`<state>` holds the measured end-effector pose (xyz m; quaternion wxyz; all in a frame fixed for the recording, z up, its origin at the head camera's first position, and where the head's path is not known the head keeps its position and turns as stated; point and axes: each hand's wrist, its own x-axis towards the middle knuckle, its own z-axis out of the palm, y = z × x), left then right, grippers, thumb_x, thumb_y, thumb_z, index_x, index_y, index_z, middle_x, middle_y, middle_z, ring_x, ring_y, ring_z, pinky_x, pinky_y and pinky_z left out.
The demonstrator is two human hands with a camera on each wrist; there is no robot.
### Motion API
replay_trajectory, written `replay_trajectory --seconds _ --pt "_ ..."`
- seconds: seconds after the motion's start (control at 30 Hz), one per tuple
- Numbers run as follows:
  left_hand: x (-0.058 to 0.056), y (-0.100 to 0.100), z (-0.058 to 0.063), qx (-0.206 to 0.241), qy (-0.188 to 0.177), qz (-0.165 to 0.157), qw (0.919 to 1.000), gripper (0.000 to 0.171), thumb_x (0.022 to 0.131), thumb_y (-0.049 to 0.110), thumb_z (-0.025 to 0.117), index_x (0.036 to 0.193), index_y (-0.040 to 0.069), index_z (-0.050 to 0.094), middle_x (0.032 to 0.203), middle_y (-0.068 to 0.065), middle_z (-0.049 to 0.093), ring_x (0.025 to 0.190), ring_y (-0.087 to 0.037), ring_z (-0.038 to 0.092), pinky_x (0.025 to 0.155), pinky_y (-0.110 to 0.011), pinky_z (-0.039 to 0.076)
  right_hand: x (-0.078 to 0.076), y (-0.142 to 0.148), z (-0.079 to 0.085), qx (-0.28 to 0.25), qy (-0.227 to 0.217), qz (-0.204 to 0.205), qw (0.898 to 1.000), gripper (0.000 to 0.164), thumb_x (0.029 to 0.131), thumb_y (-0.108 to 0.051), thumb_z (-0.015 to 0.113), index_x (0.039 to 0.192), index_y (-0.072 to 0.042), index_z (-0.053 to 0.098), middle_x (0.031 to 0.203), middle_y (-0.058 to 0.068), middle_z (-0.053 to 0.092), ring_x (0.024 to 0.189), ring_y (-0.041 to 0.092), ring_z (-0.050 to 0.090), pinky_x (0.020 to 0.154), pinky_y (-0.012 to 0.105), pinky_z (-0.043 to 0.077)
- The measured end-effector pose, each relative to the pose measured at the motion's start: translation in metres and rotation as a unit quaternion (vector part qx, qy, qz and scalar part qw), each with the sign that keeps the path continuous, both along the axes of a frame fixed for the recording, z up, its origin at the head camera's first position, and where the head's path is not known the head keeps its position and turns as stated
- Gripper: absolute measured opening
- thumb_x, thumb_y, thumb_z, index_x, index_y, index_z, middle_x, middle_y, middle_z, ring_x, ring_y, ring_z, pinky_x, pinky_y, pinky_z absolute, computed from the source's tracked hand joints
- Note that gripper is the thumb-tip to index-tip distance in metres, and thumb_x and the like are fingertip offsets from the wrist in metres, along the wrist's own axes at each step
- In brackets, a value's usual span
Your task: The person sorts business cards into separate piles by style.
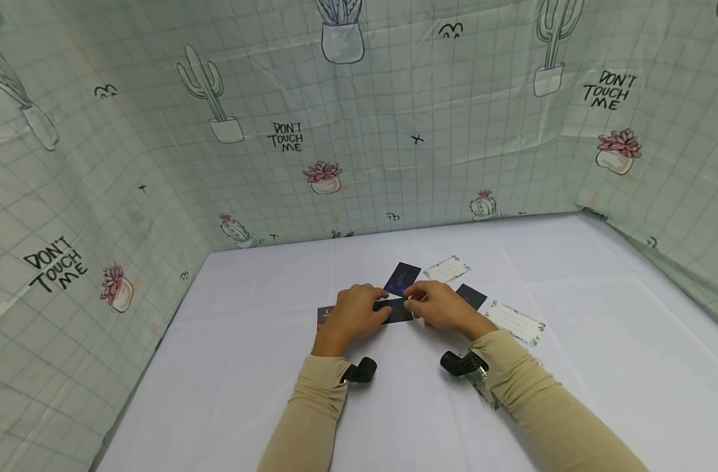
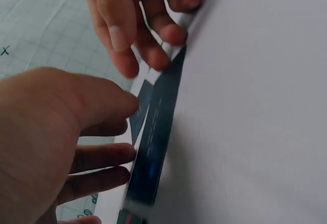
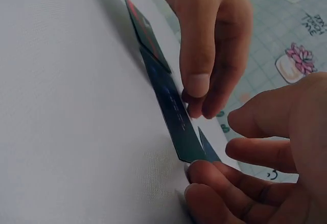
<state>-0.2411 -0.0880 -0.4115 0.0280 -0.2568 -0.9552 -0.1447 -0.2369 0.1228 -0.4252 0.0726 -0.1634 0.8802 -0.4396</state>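
Note:
Between the two hands a dark card with small print lies on the white table. My left hand is over its left end, thumb and fingers loosely spread at the card. At the card's right end is my right hand; in the right wrist view, its lower fingertips touch the corner while thumb and index stand apart. A black-and-red card lies end to end with the dark card, partly hidden by the left hand. Just beyond the hands lies a dark blue card.
A white card with leafy edges lies behind the right hand. Another dark card and a second leafy white card are to its right. A further card shows partly under the right wrist. A printed cloth hangs around the table.

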Motion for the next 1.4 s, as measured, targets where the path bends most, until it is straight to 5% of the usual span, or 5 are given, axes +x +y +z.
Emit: replay_trajectory --seconds 0.27,0.7,0.93,1.1,1.4 --pt "-0.005 0.023 0.001 -0.007 -0.001 0.033 0.9994 0.031 0.096 0.033 0.064 0.119 0.015 0.074 0.110 -0.004 0.071 0.102 -0.026 0.064 0.085 -0.047 0.051 -0.001 0.007 0.003 0.008 0.005 -0.001 1.000 0.030 0.099 -0.017 0.058 0.123 -0.001 0.065 0.097 0.008 0.068 0.065 0.017 0.061 0.058 0.034 0.049" --pt "0.001 0.027 -0.006 -0.014 0.014 0.079 0.9967 0.027 0.095 0.030 0.066 0.112 0.014 0.076 0.104 -0.007 0.070 0.093 -0.026 0.064 0.077 -0.043 0.052 -0.016 0.010 0.008 0.048 0.024 -0.021 0.998 0.033 0.099 -0.021 0.060 0.125 -0.002 0.065 0.109 0.012 0.069 0.077 0.014 0.066 0.074 0.037 0.050" --pt "-0.003 0.033 -0.007 -0.031 0.032 0.092 0.9947 0.027 0.095 0.032 0.064 0.113 0.016 0.076 0.110 -0.006 0.067 0.099 -0.025 0.061 0.080 -0.044 0.051 -0.032 0.013 0.008 0.050 0.060 -0.063 0.995 0.034 0.099 -0.020 0.060 0.126 0.000 0.066 0.122 0.018 0.067 0.103 0.031 0.063 0.089 0.048 0.048" --pt "-0.002 0.034 -0.009 -0.031 0.027 0.098 0.9944 0.029 0.095 0.033 0.065 0.116 0.016 0.076 0.113 -0.006 0.066 0.101 -0.024 0.058 0.081 -0.043 0.050 -0.037 0.012 0.003 0.057 0.069 -0.079 0.993 0.041 0.098 -0.020 0.060 0.132 0.002 0.062 0.135 0.023 0.059 0.131 0.040 0.049 0.106 0.054 0.038" --pt "0.000 0.035 -0.008 -0.058 0.029 0.098 0.9931 0.033 0.097 0.038 0.061 0.120 0.019 0.075 0.119 -0.005 0.062 0.107 -0.024 0.054 0.083 -0.044 0.048 -0.041 0.011 -0.006 0.071 0.070 -0.076 0.992 0.055 0.097 -0.021 0.060 0.144 0.005 0.048 0.144 0.026 0.050 0.135 0.044 0.043 0.110 0.056 0.033"
